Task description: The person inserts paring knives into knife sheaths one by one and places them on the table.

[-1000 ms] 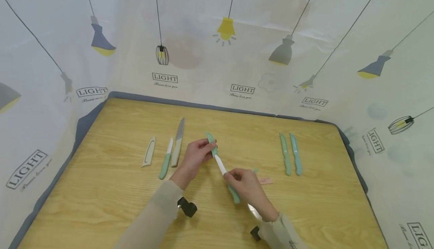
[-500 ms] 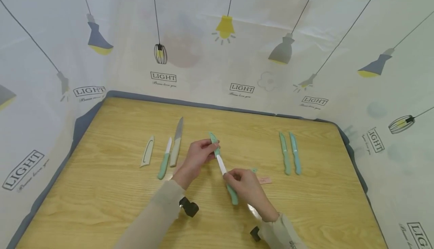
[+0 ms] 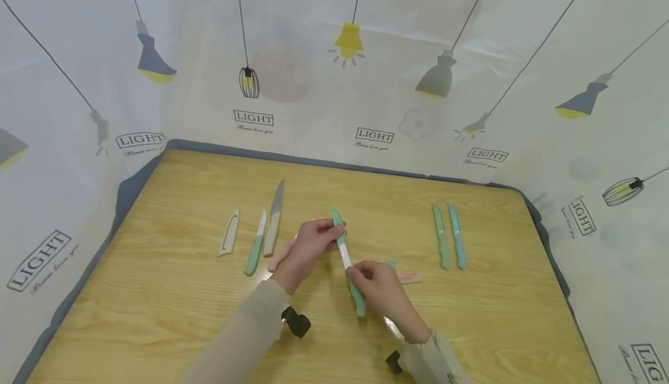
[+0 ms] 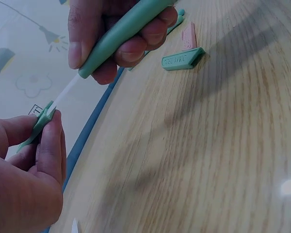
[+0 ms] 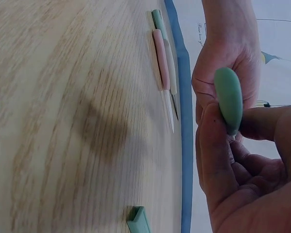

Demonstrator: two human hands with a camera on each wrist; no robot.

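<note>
Thumb and fingers of my left hand [image 3: 310, 244] pinch a green blade sheath [image 3: 337, 219], held above the table. My right hand [image 3: 380, 291] grips a green-handled knife [image 3: 358, 300] near where its handle meets the white blade. The front of that blade sits inside the sheath's mouth, while a stretch near the handle shows bare. Seen in the left wrist view, the knife's handle [image 4: 123, 36] slants over the sheath [image 4: 36, 127]. A pink-handled knife [image 3: 279, 257] lies under my left wrist, partly hidden; its handle [image 5: 161, 58] shows better in the right wrist view.
Left on the table lie a cream sheath [image 3: 229, 234], a green-handled knife [image 3: 254, 251] and a cream-handled knife [image 3: 272, 228]. Green [image 3: 441, 239] and blue [image 3: 457, 237] sheathed knives lie right. By my right hand are a pink sheath [image 3: 410, 278] and a green sheath [image 4: 182, 60].
My left hand has shifted right, bringing the sheath further over the blade, so less white shows. The pink-handled knife has come into view beside my left wrist. My right hand has barely moved.
</note>
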